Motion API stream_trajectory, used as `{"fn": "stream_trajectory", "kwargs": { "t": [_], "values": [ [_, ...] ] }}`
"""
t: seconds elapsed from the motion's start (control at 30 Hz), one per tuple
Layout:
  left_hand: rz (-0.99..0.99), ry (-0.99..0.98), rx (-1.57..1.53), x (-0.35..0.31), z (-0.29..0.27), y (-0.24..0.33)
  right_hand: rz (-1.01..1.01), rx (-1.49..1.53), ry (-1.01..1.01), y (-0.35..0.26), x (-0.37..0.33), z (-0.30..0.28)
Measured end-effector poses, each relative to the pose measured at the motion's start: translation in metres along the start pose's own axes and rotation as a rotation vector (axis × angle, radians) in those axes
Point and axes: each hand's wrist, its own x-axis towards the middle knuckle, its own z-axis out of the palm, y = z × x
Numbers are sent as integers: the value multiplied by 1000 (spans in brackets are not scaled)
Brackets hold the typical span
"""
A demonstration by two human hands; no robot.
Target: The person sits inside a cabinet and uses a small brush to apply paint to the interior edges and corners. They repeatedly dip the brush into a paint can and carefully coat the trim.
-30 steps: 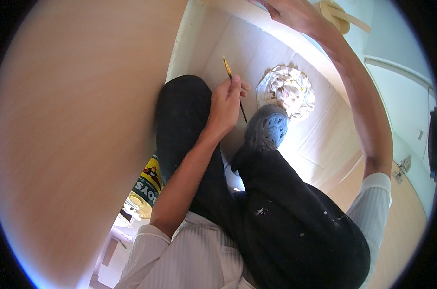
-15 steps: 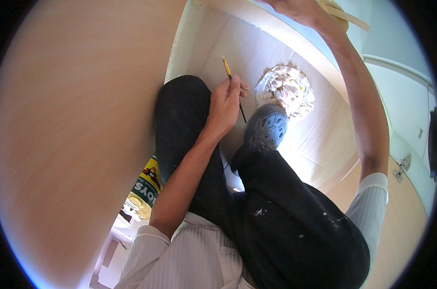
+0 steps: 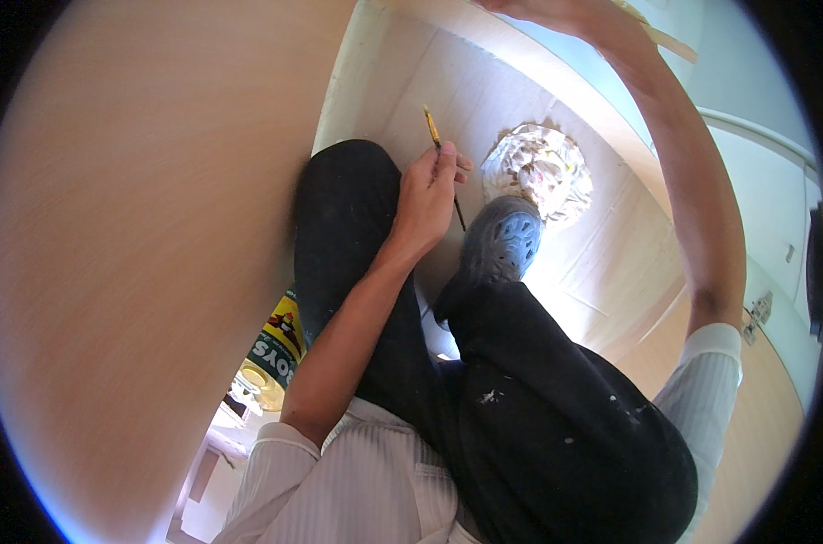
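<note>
My left hand is closed around a thin paintbrush, above the gap between my knee and shoe. The brush's yellowish end points up and away, and its dark handle sticks out below my fingers. My right arm stretches up to the far edge, where my right hand is partly cut off by the top of the view. Its fingers lie beyond the picture, near the pale edge of a panel. Right of the brush, a round crumpled whitish sheet lies on the pale wood-look surface.
A large wooden panel rises close on my left. Behind my left arm stand a green and yellow can and a clear container. My blue-grey shoe rests beside the sheet. A metal hinge is on the right.
My right hand has moved slightly left and up, further out of view, with its forearm shifting right. My left hand and the paintbrush have barely moved.
</note>
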Motion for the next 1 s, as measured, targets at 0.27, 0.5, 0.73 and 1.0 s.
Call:
{"fn": "stream_trajectory", "kwargs": {
  "t": [0.27, 0.5, 0.73, 1.0],
  "values": [
    [8, 30, -3, -1, -4, -5, -18, 28, -29, -1, -1, 4],
    [-7, -8, 22, 0, -1, 3, -41, -51, -4, 0, 14, 3],
    [-14, 5, -10, 1, -8, -3, 146, 149, 450, -20, -4, -5],
    [-7, 1, -38, -3, 0, 5, 12, 76, 288, -16, -35, 12]
  ]
}}
